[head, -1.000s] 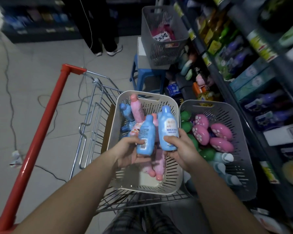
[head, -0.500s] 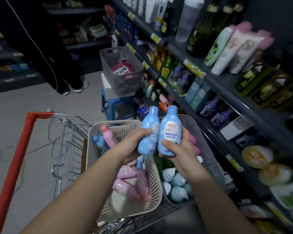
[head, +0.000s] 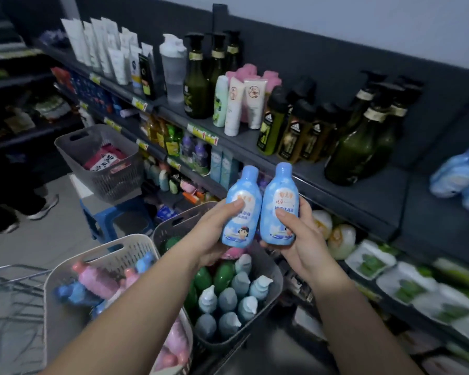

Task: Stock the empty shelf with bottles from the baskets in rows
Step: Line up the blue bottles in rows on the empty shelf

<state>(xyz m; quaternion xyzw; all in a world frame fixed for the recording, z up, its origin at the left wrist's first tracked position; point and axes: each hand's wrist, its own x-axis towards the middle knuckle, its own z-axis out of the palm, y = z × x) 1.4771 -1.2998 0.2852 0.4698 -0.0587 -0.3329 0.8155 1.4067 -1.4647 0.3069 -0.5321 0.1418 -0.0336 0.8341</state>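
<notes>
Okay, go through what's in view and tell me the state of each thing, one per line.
Left hand: closed around a blue bottle.
Right hand: closed around a second blue bottle.
Left blue bottle: upright, capped, held off the shelf.
Right blue bottle: upright, capped, touching the other.
White basket: holds pink and blue bottles lying down.
Grey basket: holds pump bottles standing upright.
Dark shelf: bare stretch near the front edge.

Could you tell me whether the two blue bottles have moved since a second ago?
Yes. The two blue bottles have risen out of the beige basket and now sit level with the dark shelf edge, one in each hand.
</notes>
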